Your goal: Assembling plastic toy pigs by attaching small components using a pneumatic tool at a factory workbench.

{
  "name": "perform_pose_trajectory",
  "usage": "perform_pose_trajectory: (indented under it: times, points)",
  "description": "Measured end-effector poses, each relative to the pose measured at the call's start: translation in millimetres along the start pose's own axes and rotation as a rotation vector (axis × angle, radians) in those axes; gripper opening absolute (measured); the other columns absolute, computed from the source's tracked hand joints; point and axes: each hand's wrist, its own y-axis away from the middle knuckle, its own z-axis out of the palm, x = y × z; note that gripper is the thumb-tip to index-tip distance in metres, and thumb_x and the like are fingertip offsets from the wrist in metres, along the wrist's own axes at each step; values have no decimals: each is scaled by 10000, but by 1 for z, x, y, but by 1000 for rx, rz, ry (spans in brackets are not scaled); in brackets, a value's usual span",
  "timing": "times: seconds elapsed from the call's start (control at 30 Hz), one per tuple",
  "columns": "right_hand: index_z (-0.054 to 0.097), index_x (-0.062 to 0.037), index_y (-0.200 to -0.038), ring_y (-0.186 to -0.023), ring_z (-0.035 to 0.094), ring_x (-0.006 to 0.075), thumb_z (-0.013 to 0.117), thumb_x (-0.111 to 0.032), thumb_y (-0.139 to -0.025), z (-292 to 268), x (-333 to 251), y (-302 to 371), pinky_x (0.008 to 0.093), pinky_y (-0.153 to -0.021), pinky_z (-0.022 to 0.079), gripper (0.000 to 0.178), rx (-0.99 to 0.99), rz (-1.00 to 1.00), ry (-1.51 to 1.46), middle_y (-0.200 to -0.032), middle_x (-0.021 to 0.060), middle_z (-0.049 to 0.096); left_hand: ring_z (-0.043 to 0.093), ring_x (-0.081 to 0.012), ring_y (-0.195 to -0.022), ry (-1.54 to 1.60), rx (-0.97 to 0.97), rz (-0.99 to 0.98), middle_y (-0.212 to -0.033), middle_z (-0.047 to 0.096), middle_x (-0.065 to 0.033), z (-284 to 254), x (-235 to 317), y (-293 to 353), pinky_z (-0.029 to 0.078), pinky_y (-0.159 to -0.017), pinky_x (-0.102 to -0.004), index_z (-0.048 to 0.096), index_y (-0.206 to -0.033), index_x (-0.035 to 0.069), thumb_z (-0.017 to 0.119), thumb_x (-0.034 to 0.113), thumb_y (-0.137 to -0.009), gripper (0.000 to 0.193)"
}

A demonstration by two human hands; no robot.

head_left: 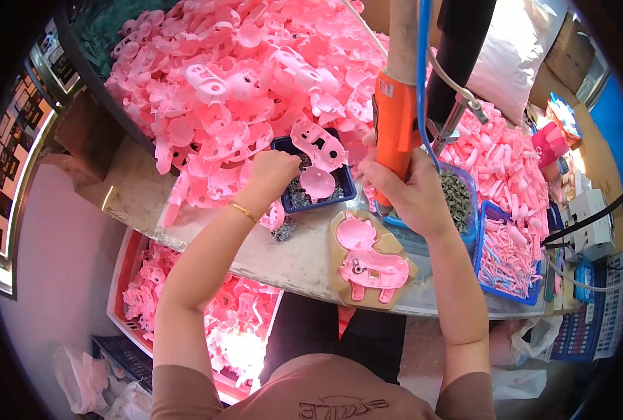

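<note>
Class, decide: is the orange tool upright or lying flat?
Upright: the orange tool stands nearly vertical, gripped in the right hand.

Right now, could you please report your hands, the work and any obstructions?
Left hand at dark blue tray; right hand gripping orange tool; pink shell lying on tan fixture; pink parts heaped beyond.

Bright overall; glare bleaches glossy pink plastic parts (240,343) below the pale counter (294,269); fisheye distortion bends dark-rimmed edges.

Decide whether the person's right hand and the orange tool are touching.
Touching. The head view shows the right hand wrapped around the orange tool, thumb across its lower part.
</note>
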Motion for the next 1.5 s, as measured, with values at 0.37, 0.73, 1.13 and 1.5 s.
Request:
perform_pose_trajectory:
  times: [0.37,0.73,1.13,1.5]
  points:
    - [572,90,-1105,-570,516,62,623,-55,-842,25,-3,29,219,-531,417,304,53,-157,-316,-708,25,582,585,-182,-754,559,487,467,-757,549,-5,-40,109,63,500,-616,-321,576,-787,118,738,284,-785,232]
    - [584,97,-1079,-567,555,71,617,-41,-829,21,15,41,214,-537,440,287,53,-233,-256,-691,39,599,645,-236,-765,797,493,395,-771,619,-29,-32,136,76,519,-608,-356,620,-884,76,774,285,-781,279]
    - [575,69,-1104,-530,531,84,634,-39,-811,-6,34,67,220,-490,410,318,160,-71,-247,-674,45,586,598,-205,-964,675,255,362,-1012,626,-16,-43,151,83,530,-729,-337,649,-1002,99,774,343,-734,383]
    - [580,50,-1075,-535,535,83,636,-54,-838,-13,62,76,225,-486,421,265,191,-60,-248,-711,69,610,563,-205,-1021,631,243,414,-1024,602,-14,-22,168,90,497,-843,-343,661,-944,96,752,309,-753,300]
